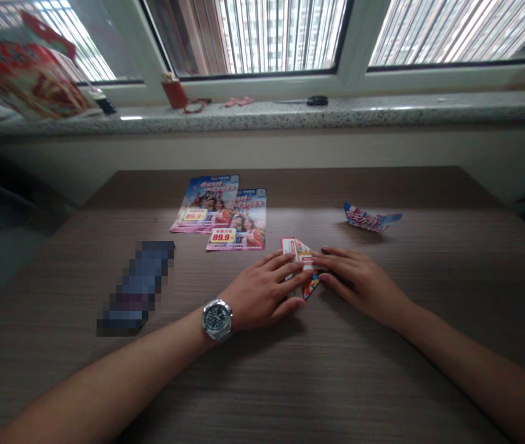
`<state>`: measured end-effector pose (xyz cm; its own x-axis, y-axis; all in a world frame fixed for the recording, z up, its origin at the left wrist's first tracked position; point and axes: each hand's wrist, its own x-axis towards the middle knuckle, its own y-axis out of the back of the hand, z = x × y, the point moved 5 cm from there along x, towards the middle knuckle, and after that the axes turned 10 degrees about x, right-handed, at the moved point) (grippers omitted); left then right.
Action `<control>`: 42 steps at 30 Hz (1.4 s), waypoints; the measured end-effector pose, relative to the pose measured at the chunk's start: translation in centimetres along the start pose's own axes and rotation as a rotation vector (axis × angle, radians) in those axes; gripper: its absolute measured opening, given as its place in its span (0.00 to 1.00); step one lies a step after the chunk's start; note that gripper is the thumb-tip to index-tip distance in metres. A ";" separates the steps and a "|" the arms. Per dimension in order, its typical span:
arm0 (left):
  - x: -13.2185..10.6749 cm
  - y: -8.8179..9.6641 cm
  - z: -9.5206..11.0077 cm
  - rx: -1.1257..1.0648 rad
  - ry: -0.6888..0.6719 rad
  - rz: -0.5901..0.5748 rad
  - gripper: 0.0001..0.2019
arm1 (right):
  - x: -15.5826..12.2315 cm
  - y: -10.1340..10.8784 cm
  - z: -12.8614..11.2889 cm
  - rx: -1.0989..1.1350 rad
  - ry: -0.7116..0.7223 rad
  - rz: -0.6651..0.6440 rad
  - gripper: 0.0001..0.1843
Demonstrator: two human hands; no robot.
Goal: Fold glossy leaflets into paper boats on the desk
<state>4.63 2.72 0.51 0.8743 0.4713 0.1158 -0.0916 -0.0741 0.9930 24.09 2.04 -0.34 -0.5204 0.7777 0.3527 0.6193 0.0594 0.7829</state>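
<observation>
A small folded paper (307,260), printed in red, white and yellow, lies on the brown table under my hands. Its right side slants to a point, and part of it is hidden by fingers. My left hand (269,287), with a metal watch (217,319) on its wrist, rests across the paper with fingers stretched out. From the other side, my right hand (359,280) reaches in, its extended fingertips touching the paper's right edge. Beyond them stands a folded paper boat (370,219) in blue and pink. Two overlapping flyers (244,216) lie flat at the back left.
A dark, pixelated flat object (140,287) lies left of my left arm. Behind the wooden table (253,382) runs a stone windowsill (262,117). On it are a red food bag (26,74), a small red item (174,91) and a black-handled tool (317,100).
</observation>
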 end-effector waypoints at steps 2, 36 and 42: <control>0.0 0.0 -0.1 0.012 0.018 0.004 0.27 | 0.0 0.2 -0.2 -0.016 0.007 0.007 0.18; -0.1 -0.3 -0.9 -0.100 -0.002 -0.017 0.27 | 0.2 0.8 0.4 0.103 -0.055 0.153 0.09; 0.0 -0.1 -1.0 -0.137 -0.028 -0.016 0.26 | 0.3 0.6 1.1 0.024 -0.091 0.181 0.11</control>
<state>4.21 3.58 0.45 0.8891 0.4464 0.1009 -0.1399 0.0550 0.9886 24.97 3.04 -0.30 -0.3443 0.8305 0.4379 0.7125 -0.0726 0.6979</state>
